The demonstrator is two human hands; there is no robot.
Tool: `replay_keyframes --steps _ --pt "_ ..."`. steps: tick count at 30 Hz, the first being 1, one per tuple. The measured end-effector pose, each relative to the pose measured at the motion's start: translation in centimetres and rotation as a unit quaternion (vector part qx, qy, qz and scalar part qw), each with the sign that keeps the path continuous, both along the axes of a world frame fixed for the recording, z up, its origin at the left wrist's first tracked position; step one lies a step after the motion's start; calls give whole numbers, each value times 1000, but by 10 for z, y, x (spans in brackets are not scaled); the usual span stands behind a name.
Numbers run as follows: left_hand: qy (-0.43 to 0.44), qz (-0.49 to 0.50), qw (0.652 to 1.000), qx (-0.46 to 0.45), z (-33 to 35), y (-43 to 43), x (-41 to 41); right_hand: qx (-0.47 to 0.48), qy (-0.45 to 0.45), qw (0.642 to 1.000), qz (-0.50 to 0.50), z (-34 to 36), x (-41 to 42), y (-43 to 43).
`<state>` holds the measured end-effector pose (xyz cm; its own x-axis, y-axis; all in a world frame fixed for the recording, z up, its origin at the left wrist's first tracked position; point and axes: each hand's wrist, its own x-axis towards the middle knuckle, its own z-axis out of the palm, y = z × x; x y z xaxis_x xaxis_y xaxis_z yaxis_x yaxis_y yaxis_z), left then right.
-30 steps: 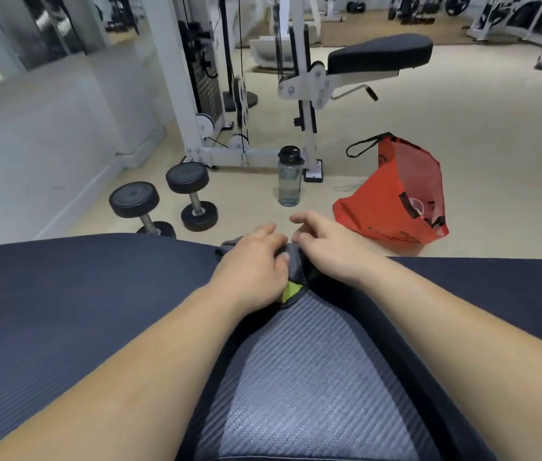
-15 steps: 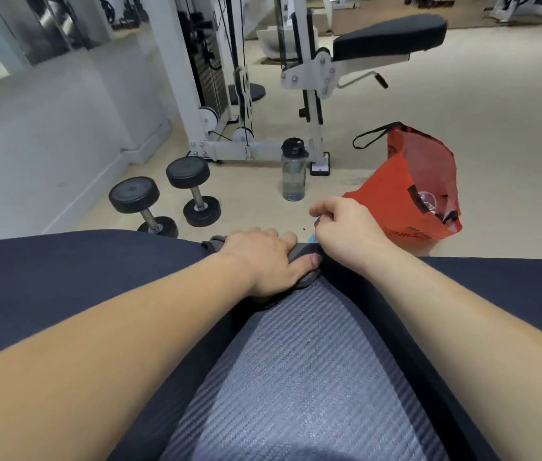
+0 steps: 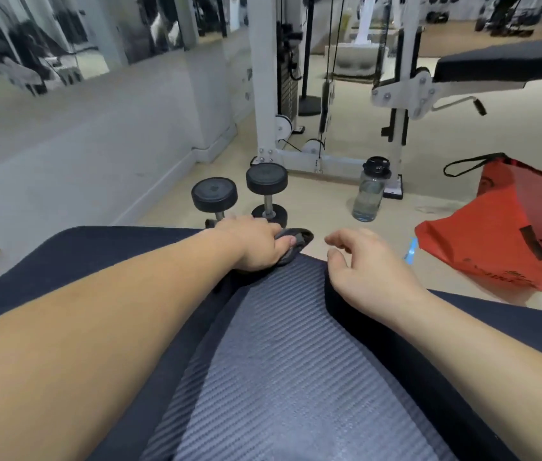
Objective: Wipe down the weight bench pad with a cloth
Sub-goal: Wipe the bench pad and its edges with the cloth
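Bench pad [image 3: 296, 361] is taking up the whole lower part of the head view, grey ribbed middle with a darker border running round it, and both forearms are reaching across it toward its far end. Dark grey cloth [image 3: 297, 237] is sitting bunched right at that far edge, a bit left of the middle, and the left hand [image 3: 253, 244] is gripping it, fingers curling over the top and the thumb pressing into the fabric. Part of the cloth is poking out past the fingertips. The right hand [image 3: 369, 264] is hanging out just beside it at the far right corner of the grey section, not touching the cloth, fingers loosely bent and holding nothing. Honestly can't tell if the palm is resting on the pad or floating just above it. Beyond the far edge, on the floor [image 3: 322, 207], two dumbbells [image 3: 239, 194] are standing close to the left hand, a water bottle [image 3: 371, 194] is standing upright further right, and a red bag [image 3: 512, 241] is slumping over well off to the right. A white cable machine [image 3: 264, 94] is standing behind them.
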<state>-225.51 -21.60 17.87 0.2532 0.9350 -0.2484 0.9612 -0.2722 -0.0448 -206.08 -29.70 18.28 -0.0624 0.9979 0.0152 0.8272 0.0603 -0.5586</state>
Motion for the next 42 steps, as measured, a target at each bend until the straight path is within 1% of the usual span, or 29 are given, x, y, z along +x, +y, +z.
replay_keyframes --steps 3,5,9,12,16,20,23,27,30,33,35,39,40,42 --pt "-40 66 997 -12 -6 19 -66 -14 -23 999 29 4 -46 16" --pt "-52 114 992 -18 -10 26 -115 -24 -39 997 57 4 -78 23" --pt "-22 174 984 30 -15 15 -196 0 -80 991 111 3 -140 27" --pt "-17 200 977 66 -18 -1 -239 39 -113 983 140 6 -179 20" --pt "-46 243 966 69 -21 -17 -283 34 -128 974 184 10 -221 7" --pt "-105 314 941 69 -21 -38 -313 20 -109 971 211 16 -249 -9" --pt "-140 360 920 63 -21 -64 -329 19 -113 966 231 16 -262 -20" --pt "-147 398 904 49 -27 -101 -340 28 -107 963 244 21 -269 -39" --pt "-133 417 898 54 -30 -135 -339 27 -115 960 255 27 -263 -55" --pt "-108 439 888 81 -29 -175 -330 39 -135 953 269 36 -247 -72" --pt "-133 477 864 90 -27 -204 -321 42 -139 952 268 42 -233 -82" --pt "-219 566 790 90 -15 -246 -280 32 -132 958 254 52 -203 -102" --pt "-240 575 777 93 -12 -251 -265 31 -129 959 252 53 -195 -107" --pt "-286 576 762 76 -3 -259 -232 30 -126 960 249 54 -179 -119"
